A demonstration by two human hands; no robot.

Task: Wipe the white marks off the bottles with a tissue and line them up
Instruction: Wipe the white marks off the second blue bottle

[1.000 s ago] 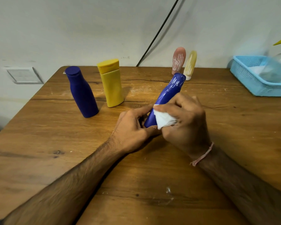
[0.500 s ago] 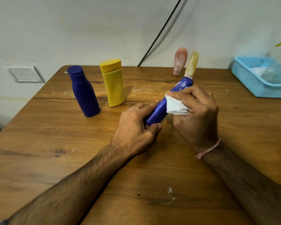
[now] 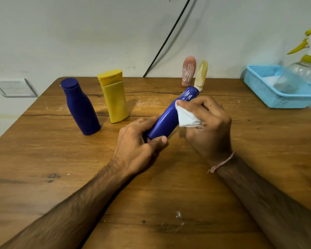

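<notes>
One blue bottle is getting the attention right now, sitting mid-frame just above center, held up off the table. Left hand has its fingers curled shut around the lower end, I'd guess to brace it so it doesn't spin. Right hand pinches a folded tissue closed against the bottle's side, rubbing toward the far end where white scribbles still show. Long axis runs diagonally, bottom end toward lower left, marked end pointing upper right.

Over at left of frame a darker blue bottle and a yellow bottle stand side by side, looks like the clean lineup. A pink bottle and a cream bottle wait at upper middle, still streaked.
</notes>
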